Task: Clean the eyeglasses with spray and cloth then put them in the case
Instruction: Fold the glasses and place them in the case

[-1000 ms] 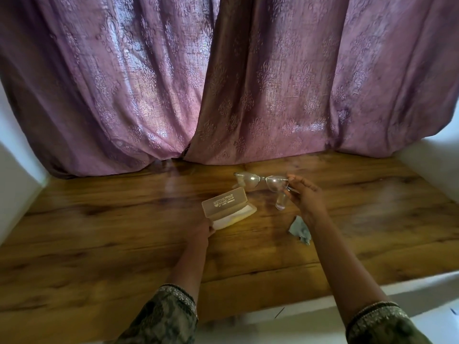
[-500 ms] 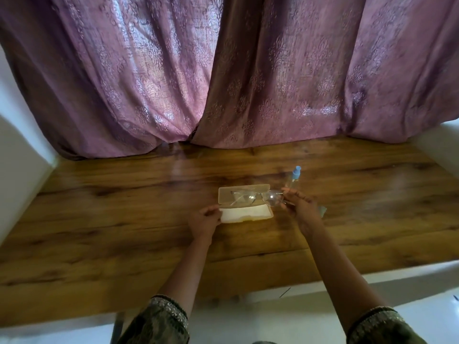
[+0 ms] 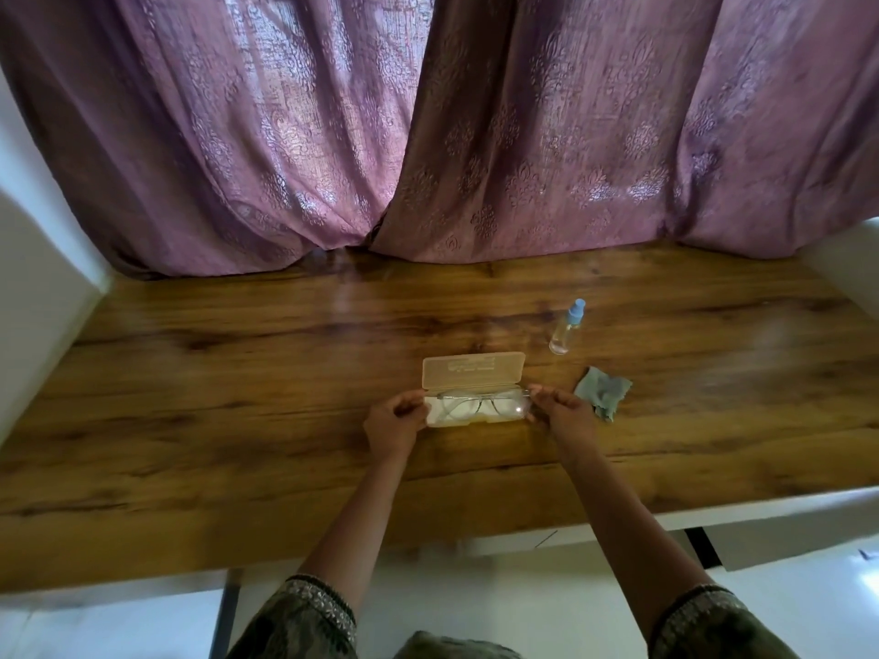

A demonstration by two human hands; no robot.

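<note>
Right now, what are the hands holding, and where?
The left hand grips the case's left end. The right hand pinches the right end of the glasses, which lie in the case.

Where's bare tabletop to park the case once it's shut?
Whole left stretch of the table, from the wall to the left hand, is bare. So is the strip between the case and the curtain. Crowded on the right: cloth sits beside the right hand, with the bottle just behind it.
</note>
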